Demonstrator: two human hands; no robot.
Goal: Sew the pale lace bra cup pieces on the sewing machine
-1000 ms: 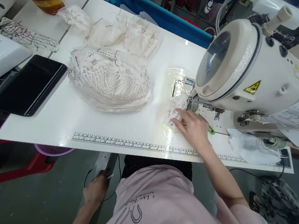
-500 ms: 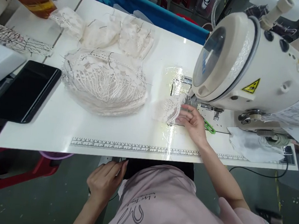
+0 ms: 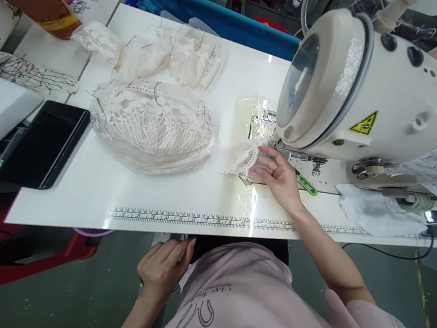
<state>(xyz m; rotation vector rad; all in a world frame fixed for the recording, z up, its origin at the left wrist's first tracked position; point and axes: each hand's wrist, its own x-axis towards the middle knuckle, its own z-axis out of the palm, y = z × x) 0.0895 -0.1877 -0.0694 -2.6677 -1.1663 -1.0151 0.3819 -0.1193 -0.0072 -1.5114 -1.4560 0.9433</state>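
The small lace piece lies on the worktop just left of the right hand, its trim running near to far toward the sewing machine. That grip is half-curled at the lace; whether it pinches, I cannot tell. The left hand, loosely curled beyond the near edge, lies well apart.

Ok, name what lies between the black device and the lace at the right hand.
The head view shows a larger lace bundle between the black device and the lace piece at the right hand.
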